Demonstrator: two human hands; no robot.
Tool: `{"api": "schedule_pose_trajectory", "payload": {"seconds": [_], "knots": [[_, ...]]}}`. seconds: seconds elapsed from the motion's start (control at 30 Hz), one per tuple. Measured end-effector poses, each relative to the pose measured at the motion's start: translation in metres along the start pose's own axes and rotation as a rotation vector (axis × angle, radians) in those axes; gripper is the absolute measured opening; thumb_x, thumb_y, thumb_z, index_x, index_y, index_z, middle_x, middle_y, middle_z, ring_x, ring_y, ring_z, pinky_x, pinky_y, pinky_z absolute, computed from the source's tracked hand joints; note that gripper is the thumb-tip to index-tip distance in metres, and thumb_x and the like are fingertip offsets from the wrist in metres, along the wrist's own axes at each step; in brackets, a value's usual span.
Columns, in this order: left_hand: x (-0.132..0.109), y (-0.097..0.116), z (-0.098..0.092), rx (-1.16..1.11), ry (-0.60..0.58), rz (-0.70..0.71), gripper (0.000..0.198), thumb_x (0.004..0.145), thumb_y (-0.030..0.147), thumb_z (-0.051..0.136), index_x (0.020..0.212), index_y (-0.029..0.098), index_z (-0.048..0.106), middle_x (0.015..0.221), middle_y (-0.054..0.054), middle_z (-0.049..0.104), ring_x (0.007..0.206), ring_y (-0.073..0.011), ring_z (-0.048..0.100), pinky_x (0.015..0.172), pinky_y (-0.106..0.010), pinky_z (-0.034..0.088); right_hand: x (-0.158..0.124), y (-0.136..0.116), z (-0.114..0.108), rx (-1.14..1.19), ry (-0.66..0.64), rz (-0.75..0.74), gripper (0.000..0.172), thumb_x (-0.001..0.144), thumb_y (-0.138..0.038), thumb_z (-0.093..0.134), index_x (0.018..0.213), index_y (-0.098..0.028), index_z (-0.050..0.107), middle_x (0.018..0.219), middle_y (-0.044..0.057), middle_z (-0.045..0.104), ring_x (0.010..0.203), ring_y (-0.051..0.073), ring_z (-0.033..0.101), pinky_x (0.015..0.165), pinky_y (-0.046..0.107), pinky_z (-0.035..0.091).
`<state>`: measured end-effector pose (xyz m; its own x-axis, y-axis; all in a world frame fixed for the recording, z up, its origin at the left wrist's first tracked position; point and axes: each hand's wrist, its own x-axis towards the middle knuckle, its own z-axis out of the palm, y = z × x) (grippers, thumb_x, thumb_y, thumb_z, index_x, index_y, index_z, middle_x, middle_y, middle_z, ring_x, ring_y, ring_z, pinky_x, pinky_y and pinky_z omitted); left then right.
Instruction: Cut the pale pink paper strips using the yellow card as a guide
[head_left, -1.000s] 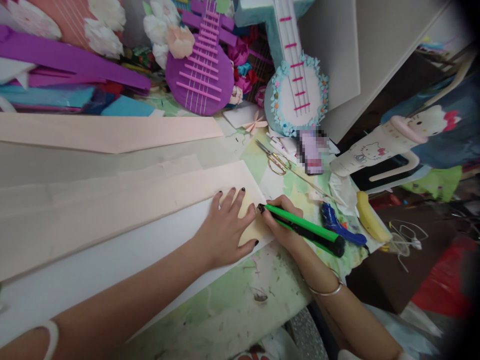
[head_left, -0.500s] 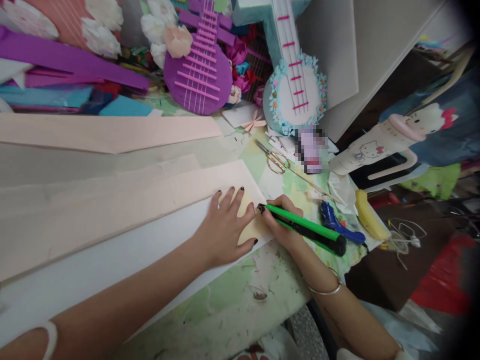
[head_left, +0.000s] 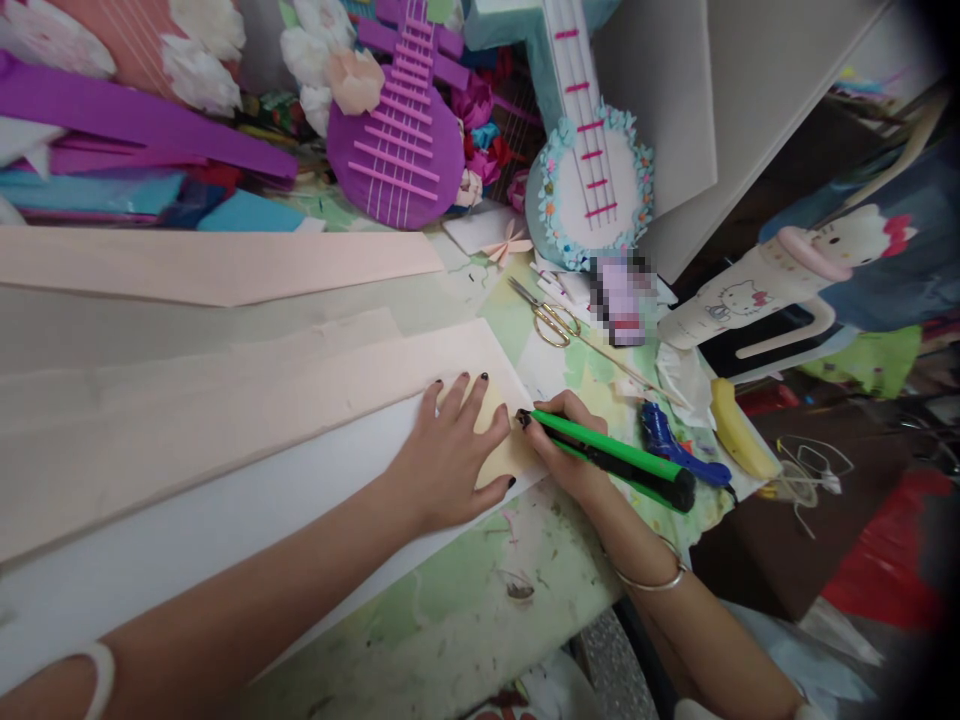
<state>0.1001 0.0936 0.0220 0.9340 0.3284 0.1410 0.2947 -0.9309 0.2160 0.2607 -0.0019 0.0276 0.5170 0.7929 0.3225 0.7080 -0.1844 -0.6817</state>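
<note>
My left hand (head_left: pixel 450 455) lies with fingers spread on a pale yellow piece (head_left: pixel 491 455) and a long white board (head_left: pixel 285 500). My right hand (head_left: pixel 570 445) grips a green and black cutter (head_left: pixel 622 455), its tip at the right end of the board, close to my left fingers. Whether a blade is out is too small to tell. Along the board's far side runs a pale pink sheet (head_left: pixel 300 380). Farther back lies a second pink strip (head_left: pixel 225 262), pointed toward the right. Gold-handled scissors (head_left: pixel 553 323) rest beyond my hands.
A purple paper instrument (head_left: pixel 401 150) and a blue and white one (head_left: pixel 592 190) stand at the back. On the right are a white tumbler (head_left: pixel 750 290), a blue glue gun (head_left: pixel 679 450) and a yellow banana-shaped object (head_left: pixel 741 428). The table's near edge (head_left: pixel 555 635) runs below my hands.
</note>
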Motion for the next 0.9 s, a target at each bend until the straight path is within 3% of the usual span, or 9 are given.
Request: {"api": "schedule_pose_trajectory", "payload": {"seconds": [0.9], "knots": [[-0.0006,0.0003,0.0007,0.010,0.008,0.009,0.063,0.086,0.056,0.046,0.135,0.016,0.047,0.151,-0.026,0.028,0.139,-0.0451,0.023,0.108,-0.063,0.016,-0.0070,0.0014,-0.0029,-0.027,0.032,-0.002,0.010,0.072,-0.030,0.060,0.071,-0.023,0.053,0.056,-0.004,0.061,0.047,0.012,0.053,0.050,0.023,0.040]]}}
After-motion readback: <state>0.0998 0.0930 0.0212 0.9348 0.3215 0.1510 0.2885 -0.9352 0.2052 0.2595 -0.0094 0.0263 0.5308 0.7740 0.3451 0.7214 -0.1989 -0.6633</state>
